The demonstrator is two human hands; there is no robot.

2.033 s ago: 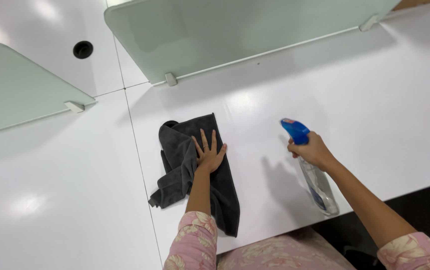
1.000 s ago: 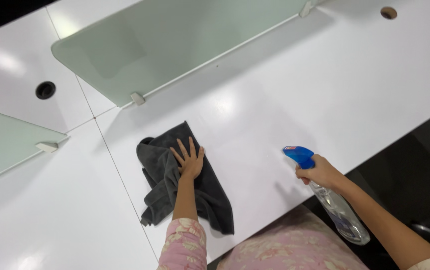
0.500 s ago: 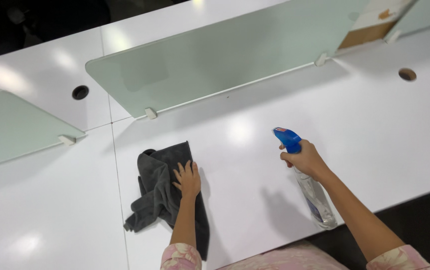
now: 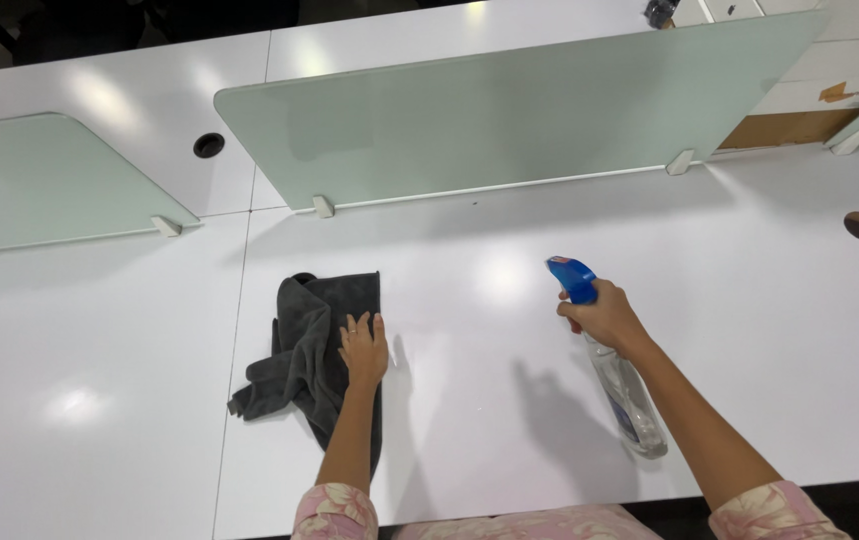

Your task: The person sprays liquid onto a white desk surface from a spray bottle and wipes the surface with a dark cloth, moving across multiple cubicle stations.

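Left hand flat and open on dark grey cloth, mid white desk; soft, limp, likely bunches unless pressed from above. Right hand clenched round spray bottle neck; light, probably smooth plastic.

left hand has slid the cloth leftward.

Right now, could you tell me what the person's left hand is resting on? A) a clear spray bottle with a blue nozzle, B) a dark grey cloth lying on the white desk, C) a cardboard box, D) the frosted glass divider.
B: the left hand lies flat on the dark grey cloth spread on the white desk, while the right hand grips the spray bottle.
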